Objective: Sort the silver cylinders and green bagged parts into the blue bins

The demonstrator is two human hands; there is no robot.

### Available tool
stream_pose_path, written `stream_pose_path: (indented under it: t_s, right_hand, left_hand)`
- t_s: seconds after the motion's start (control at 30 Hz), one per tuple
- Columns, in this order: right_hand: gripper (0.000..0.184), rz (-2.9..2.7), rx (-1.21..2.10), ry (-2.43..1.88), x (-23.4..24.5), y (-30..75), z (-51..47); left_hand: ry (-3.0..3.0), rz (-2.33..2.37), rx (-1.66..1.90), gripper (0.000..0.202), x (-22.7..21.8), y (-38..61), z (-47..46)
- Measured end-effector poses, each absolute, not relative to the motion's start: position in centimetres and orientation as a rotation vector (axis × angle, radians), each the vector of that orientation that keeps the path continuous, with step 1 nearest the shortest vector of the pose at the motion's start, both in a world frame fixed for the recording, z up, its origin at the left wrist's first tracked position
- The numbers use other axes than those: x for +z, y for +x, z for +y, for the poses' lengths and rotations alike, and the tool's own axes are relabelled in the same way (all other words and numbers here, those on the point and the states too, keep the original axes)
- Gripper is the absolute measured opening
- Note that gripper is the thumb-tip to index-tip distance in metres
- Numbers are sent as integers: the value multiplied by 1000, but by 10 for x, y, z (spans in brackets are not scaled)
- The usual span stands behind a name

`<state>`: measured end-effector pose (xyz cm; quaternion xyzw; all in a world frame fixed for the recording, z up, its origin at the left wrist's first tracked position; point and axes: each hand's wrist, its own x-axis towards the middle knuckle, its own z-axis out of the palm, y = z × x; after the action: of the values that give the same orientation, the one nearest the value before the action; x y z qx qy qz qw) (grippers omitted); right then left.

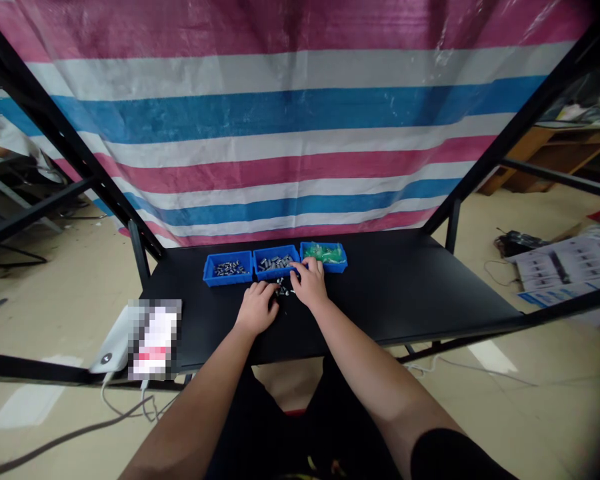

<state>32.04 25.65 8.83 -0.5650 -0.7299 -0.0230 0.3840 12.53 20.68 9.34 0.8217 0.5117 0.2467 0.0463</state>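
Observation:
A small heap of shiny metal parts [283,289], too small to name exactly, lies on the black table between my hands. My left hand [258,308] rests at the heap's left side, its fingers bent and the thumb apart from them. On the other side, my right hand [309,283] has its fingers spread over the heap's right edge, close to the front of the middle blue bin [267,274]. Grey metal cylinders [275,262] fill that bin. The left blue bin [230,279] has small silvery pieces in it, and the right blue bin [337,268] contains green plastic bags.
The black tabletop [395,293] stretches to both sides of the bins. A white device [114,343] and a blurred-out phone-like screen [156,340] with cables lie at its left edge. Behind hangs a striped sheet [290,160] on a black frame. Another person's arm [10,143] shows far left.

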Motion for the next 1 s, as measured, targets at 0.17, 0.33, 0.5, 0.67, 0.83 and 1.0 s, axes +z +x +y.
stream_pose_path:
  t_s: [0.17, 0.33, 0.5, 0.67, 0.83, 1.0]
  right_hand:
    - [25, -1789, 3, -1382, 87, 330, 248]
    - [8, -1787, 151, -1319, 86, 340, 234]
    - [14, -1934, 191, -1284, 85, 340, 226]
    - [22, -2022, 184, -1346, 83, 337, 226]
    - [11, -2017, 194, -1358, 80, 337, 230]
    - [14, -1987, 191, -1341, 76, 338, 234]
  left_hand:
    - [2562, 1589, 667, 40, 92, 126, 206]
    - [2526, 1588, 724, 26, 90, 125, 208]
    - [2490, 1643, 778, 17, 88, 123, 210]
    - [2454, 1641, 883, 14, 82, 122, 214]
    - [2369, 1606, 965, 16, 78, 120, 215]
    - [2371, 1657, 964, 14, 80, 120, 209]
